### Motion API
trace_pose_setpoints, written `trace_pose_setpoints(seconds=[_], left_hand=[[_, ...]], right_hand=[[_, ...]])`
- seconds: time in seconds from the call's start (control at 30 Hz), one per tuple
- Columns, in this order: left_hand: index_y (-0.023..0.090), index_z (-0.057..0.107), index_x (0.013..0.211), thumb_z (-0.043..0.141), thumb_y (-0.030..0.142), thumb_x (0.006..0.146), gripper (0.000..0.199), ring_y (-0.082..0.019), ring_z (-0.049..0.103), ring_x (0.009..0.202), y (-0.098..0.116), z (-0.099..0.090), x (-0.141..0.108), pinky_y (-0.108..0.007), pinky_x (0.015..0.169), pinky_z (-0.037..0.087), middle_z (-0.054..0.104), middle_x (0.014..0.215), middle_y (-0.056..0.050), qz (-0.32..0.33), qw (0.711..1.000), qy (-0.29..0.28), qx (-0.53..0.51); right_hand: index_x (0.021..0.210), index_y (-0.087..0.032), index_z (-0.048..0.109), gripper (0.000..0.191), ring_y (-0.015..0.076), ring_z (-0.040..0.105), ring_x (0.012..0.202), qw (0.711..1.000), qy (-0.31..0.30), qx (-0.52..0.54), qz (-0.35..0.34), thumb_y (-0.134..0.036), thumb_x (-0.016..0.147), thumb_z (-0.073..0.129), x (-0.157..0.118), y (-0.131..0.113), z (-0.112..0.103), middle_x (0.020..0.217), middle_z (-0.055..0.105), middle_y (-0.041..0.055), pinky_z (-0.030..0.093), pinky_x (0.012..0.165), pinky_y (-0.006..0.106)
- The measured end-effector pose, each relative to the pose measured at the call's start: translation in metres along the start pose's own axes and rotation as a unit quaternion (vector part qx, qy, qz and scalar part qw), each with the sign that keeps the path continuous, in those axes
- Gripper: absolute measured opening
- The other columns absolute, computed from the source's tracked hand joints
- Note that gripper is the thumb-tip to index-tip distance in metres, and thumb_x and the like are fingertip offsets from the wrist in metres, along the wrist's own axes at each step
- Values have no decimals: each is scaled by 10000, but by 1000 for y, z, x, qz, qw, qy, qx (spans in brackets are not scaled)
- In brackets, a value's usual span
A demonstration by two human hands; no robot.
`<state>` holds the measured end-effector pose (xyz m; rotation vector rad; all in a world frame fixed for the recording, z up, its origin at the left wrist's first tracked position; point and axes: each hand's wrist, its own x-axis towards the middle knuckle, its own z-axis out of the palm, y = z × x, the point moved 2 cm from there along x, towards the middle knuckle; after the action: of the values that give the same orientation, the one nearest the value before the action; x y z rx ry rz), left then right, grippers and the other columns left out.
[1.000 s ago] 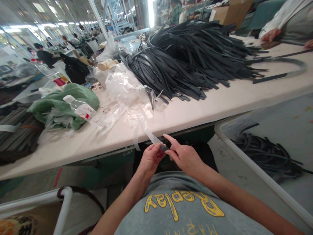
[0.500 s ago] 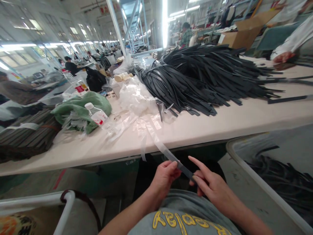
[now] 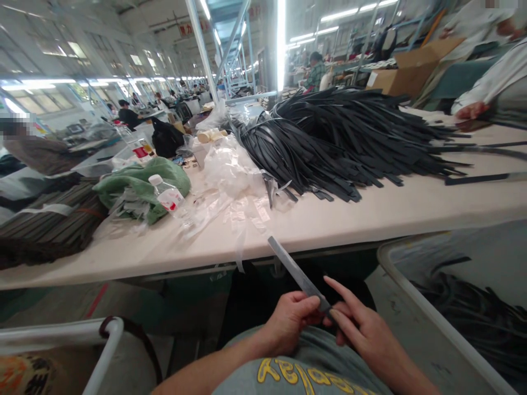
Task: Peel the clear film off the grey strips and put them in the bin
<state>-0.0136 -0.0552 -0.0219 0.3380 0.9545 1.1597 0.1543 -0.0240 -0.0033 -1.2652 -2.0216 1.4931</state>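
A dark grey flat strip (image 3: pixel 294 269) slants up and away from my hands, its free end near the table's front edge. Thumb and fingers of my left hand (image 3: pixel 296 315) pinch it partway along. Close beside, my right hand (image 3: pixel 356 323) is closed on the lower part of the strip, its index finger stretched out. The rest of the strip is hidden by the fingers. Beyond the strip's far end, pale translucent film strips (image 3: pixel 241 247) lie on the table, one hanging over its edge.
A large bundle of black strips (image 3: pixel 329 137) lies across the table (image 3: pixel 214 252). To its left are crumpled clear plastic (image 3: pixel 226 164), a plastic bottle (image 3: pixel 167 195), green cloth (image 3: pixel 135 181) and stacked dark strips (image 3: pixel 49 225). A bin (image 3: pixel 395 274) stands right. A co-worker's hand (image 3: pixel 473 109) rests far right.
Both hands have moved slightly down toward my body, the left sliding closer to the right. The pale film that ran along the strip is off it, leaving a grey free end.
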Motion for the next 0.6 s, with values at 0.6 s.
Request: trace_pose_setpoints(seconds=[0.6], left_hand=[[101,747,765,820,371,628,311,-159,575,669,-22,0,-1,-295,714,424,670,696,-66,5,997,20,74]], right_hand=[[1499,-222,282,739,167,633,550,993,40,75,82,-588,884,469,-61,79,-7,756,695,5,544,591,267]])
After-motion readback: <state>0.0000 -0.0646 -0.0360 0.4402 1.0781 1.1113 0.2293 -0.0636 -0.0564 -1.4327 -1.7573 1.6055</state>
